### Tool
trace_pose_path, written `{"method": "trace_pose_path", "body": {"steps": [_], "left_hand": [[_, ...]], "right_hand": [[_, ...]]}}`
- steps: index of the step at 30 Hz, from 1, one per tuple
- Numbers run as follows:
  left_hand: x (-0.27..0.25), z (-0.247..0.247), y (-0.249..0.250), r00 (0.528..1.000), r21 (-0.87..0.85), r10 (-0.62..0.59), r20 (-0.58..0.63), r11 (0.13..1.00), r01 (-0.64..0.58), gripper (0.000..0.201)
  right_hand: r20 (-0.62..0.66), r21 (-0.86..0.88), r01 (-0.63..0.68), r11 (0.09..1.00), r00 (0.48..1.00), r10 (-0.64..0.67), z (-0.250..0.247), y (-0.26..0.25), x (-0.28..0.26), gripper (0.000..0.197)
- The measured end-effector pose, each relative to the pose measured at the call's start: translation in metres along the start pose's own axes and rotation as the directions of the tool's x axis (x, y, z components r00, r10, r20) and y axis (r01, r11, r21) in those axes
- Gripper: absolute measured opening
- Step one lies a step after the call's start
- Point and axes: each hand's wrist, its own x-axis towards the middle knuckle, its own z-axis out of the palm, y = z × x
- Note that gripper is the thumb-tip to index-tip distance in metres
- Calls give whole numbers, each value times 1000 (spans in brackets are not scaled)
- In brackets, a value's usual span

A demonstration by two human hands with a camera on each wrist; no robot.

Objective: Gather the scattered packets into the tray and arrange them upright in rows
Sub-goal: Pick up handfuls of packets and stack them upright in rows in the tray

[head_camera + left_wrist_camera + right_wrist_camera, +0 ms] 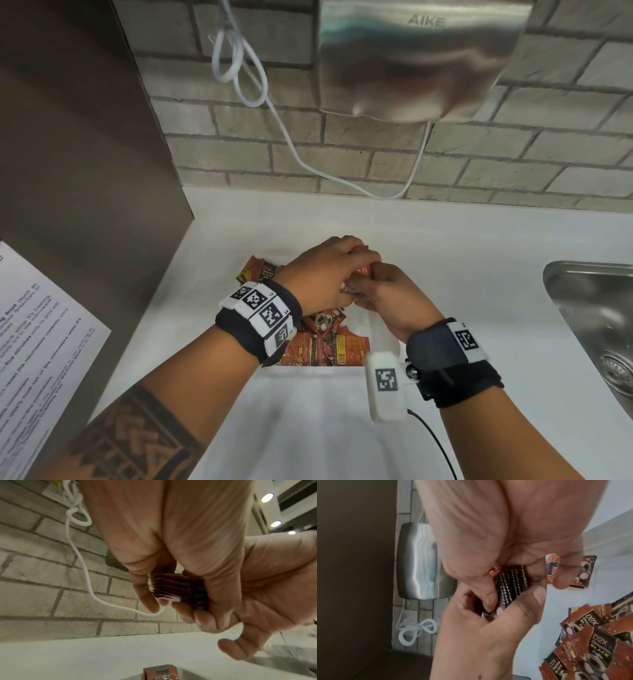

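My left hand (322, 274) and right hand (394, 298) both gripped one stack of packets (176, 589). I judged I should square its edges before standing it in the tray (373, 329).

Black wristbands (455, 363) with square-code tags

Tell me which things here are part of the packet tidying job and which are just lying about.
Job: stack of packets gripped by left hand and right hand; loose packets; white tray.
Lying about: hand dryer, white cord, sink, printed notice.
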Motion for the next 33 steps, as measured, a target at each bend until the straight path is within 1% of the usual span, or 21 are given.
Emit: {"method": "trace_pose_path", "body": {"steps": [1,2,3,4,5,6,7,8,9,10,11,13,16,18,20,23,25,27,29,30,33], "left_hand": [[0,0,-1,999,-80,-19,-29,997,17,82],[-1,-1,-1,996,-223,-78,-50,973,65,94],[-1,-3,-1,985,-414,-159,-64,902,118,108],[-2,-4,-3,967,-611,-246,-64,776,156,117],[-2,-5,-4,945,-779,-325,-36,602,177,123],[-3,-5,-5,924,-899,-382,22,397,186,127],[-4,-4,-6,908,-960,-405,104,197,197,131],[-5,-2,-7,903,-974,-386,189,47,223,130],[-5,1,-5,912,-969,-329,243,-45,242,122],[-6,2,-1,928,-964,-263,265,-88,250,106],[-6,4,3,940,-963,-214,265,-109,246,88],[-4,7,9,950,-965,-188,248,-133,226,57],[-3,10,12,953,-964,-188,236,-169,206,39],[-4,11,13,946,-960,-207,250,-180,214,36],[-6,14,12,935,-962,-248,254,-161,219,41],[-7,13,11,924,-970,-297,242,-100,222,41],[-8,12,9,922,-973,-311,229,-58,222,39],[-8,13,6,931,-974,-292,220,-18,225,34],[-9,16,5,941,-977,-269,204,0,212,30],[-8,18,5,943,-979,-269,197,4,206,32],[-8,20,6,954,-983,-240,181,-3,186,34]], "right_hand": [[10,48,2,999,1000,-2,-1,0,-2,23],[27,98,-1,995,1000,-2,-4,-1,-5,26],[49,124,-6,992,999,0,-7,-1,-7,31],[68,134,-12,991,998,3,-10,-2,-8,36],[86,138,-19,990,996,7,-12,-5,-10,38],[108,144,-21,989,994,6,-14,-6,-11,38],[131,155,-22,988,991,2,-14,-8,-12,37],[146,161,-18,987,989,-6,-14,-8,-13,36],[149,157,-8,988,989,-16,-13,-9,-12,34],[154,145,7,989,988,-30,-12,-9,-11,33],[156,141,22,990,987,-44,-10,-8,-11,34],[177,122,50,991,982,-71,-8,-5,-10,42],[142,34,65,997,987,-69,-8,0,-7,47],[81,-114,102,988,992,-93,-12,6,-5,58],[31,-229,118,966,993,-114,-15,10,-5,65],[-51,-329,77,941,994,-98,-20,9,-10,63],[-107,-333,79,940,987,-121,-25,2,-14,62],[-157,-268,143,953,969,-190,-32,-6,-12,44],[-128,-277,177,944,967,-219,-36,-13,-7,20],[-95,-290,184,939,971,-219,-38,-16,-4,14],[-19,-259,189,947,979,-201,-42,-22,3,17]]}}
